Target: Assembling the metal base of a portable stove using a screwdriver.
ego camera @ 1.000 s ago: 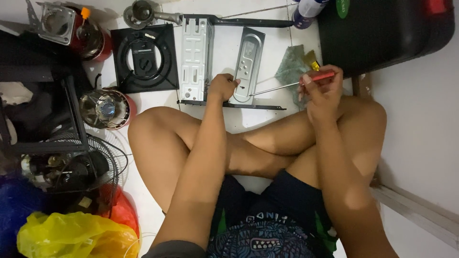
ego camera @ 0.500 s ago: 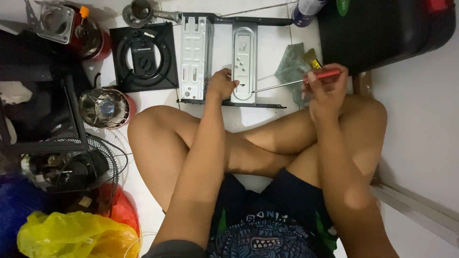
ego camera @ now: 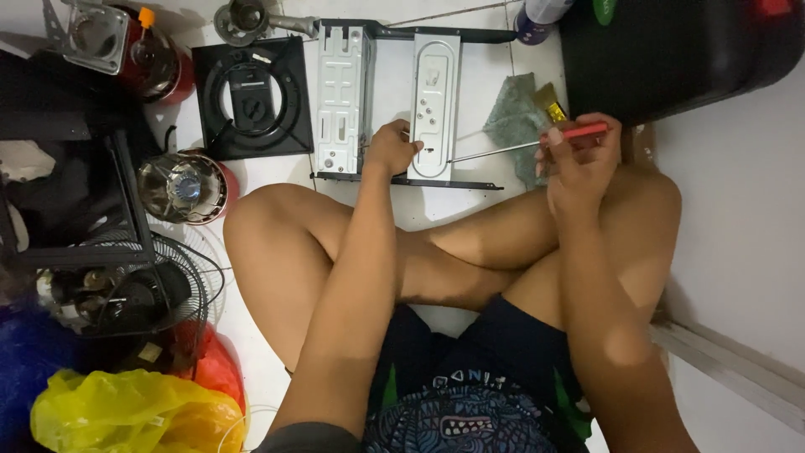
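On the white floor ahead of the crossed legs, the right hand point(ego camera: 579, 159) is closed around the red handle of a long screwdriver point(ego camera: 537, 143), whose thin shaft runs leftward to a grey metal bracket point(ego camera: 434, 105). The left hand point(ego camera: 392, 147) rests curled against that bracket's lower left edge, fingers bent onto it, right where the screwdriver tip meets the metal. A second, similar bracket point(ego camera: 340, 96) lies just to the left.

Surface: white tiled floor point(ego camera: 738, 210).
On it: metal frame point(ego camera: 394, 101), black burner plate point(ego camera: 251, 96), grey cloth point(ego camera: 513, 122), yellow bag point(ego camera: 126, 411), fan guard point(ego camera: 159, 285).
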